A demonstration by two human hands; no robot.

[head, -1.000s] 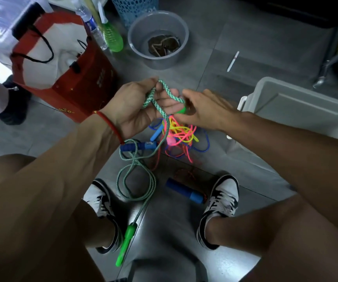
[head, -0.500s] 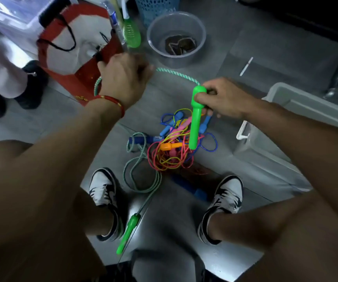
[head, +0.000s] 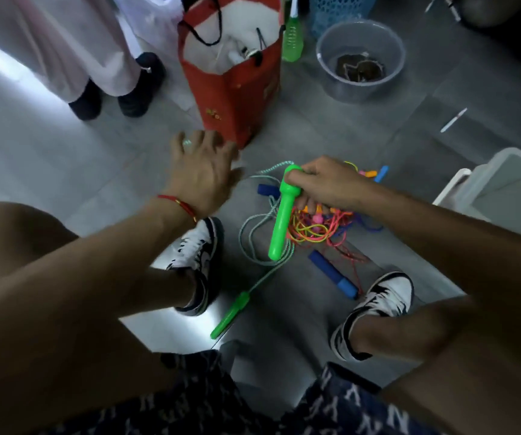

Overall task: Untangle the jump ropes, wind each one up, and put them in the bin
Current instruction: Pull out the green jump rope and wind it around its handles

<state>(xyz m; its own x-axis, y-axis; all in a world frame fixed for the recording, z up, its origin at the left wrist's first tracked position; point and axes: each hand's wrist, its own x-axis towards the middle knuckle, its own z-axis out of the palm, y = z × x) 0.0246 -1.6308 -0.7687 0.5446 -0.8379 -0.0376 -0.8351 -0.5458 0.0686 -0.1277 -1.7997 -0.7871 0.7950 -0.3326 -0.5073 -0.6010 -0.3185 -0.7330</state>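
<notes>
The green-and-white braided rope [head: 254, 227] now hangs from the green handle [head: 281, 221] that the right hand [head: 325, 186] grips near its top, fingers curled round it, with the handle pointing down below them. Half a second ago the left hand [head: 202, 174] was fisted on this rope, pulling it taut away from the handle; now its fingers are spread and hold nothing, and the rope falls slack in loops on the floor just under the right fingers. The rope's other green handle [head: 231, 313] lies on the floor, well below both hands. So the green rope looks mostly free of the tangle of thin bright cords [head: 318, 227] beneath the right fingers, and winding it seems the next step. The white bin [head: 504, 171] stands off to the right of the right hand. A blue handle [head: 333, 274] lies near the right shoe.
</notes>
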